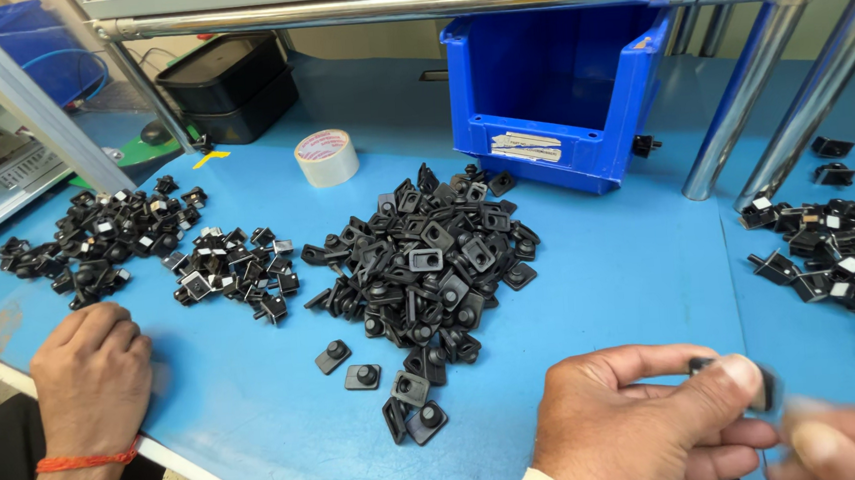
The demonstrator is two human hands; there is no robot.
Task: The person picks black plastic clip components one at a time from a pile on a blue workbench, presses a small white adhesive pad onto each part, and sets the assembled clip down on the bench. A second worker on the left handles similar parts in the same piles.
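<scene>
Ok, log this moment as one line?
left hand: pinches small black part | right hand: blurred, beside it | pile of parts: mid-table | another person's hand: resting on table edge

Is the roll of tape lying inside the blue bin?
No, the roll of tape lies on the blue table, to the left of the blue bin and apart from it.

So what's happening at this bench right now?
The person's left hand pinches a small black plastic part between thumb and forefinger. The blurred right hand is right beside it. A large pile of black parts lies on the blue table, with a blue bin behind. Another person's hand, with an orange thread at the wrist, rests near the left edge.
</scene>
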